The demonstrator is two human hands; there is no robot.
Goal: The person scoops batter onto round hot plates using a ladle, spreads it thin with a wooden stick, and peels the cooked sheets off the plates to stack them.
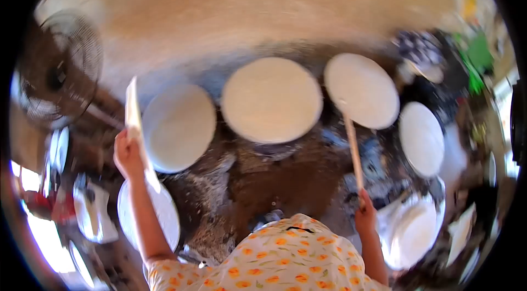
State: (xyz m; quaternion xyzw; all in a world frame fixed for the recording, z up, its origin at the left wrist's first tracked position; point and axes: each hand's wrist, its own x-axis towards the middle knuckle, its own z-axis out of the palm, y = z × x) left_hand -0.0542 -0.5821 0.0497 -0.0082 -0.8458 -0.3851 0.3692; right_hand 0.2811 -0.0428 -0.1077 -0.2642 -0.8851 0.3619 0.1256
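My left hand [129, 154], raised at the left, is closed around a long, flat, pale board [133, 107] standing nearly upright and blurred. Behind that board is a round white disc-like surface [178, 129]. On the right, my right hand [366, 213] grips the lower end of a wooden stick [353, 148]. The stick's far end reaches the near edge of another pale round surface [365, 90]; whether it touches cannot be made out. Between them, a larger cream-coloured round surface [272, 99] sits on a dark base.
A standing fan [63, 68] is at the far left. More white rounds lie near me, one on the left [149, 217] and one on the right [421, 138]. White material [411, 228] is heaped at lower right. A green bag [477, 55] and patterned cloth [420, 49] are at back right.
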